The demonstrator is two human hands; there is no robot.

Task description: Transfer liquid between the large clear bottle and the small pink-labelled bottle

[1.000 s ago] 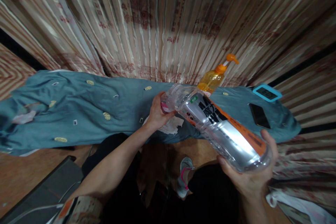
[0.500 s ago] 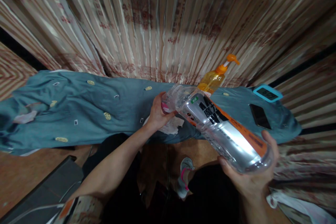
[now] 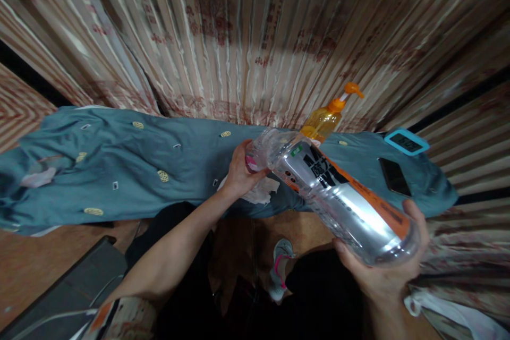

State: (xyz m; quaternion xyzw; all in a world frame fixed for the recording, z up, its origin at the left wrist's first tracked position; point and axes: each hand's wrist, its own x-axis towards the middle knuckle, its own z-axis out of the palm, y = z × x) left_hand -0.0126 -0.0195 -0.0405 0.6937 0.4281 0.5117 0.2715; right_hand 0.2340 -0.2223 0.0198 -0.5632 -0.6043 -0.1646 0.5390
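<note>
Home-like room, patterned curtains (image 3: 247,26), printed teal cloth (image 3: 135,162), digital clock (image 3: 406,142)

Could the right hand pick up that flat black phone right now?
Probably not: the right hand is holding the base of a clear plastic bottle with a silver-orange label, though the phone lies uncovered nearby.

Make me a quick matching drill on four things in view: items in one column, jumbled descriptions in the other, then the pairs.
Items
1. labelled bottle
2. pump bottle
3. phone
4. digital display

Descriptions
A. black, lying on the patterned cloth
B. light-blue frame
C. tilted, lower end in the right hand
D. orange top, yellowish contents

Pairs: 1-C, 2-D, 3-A, 4-B
</note>
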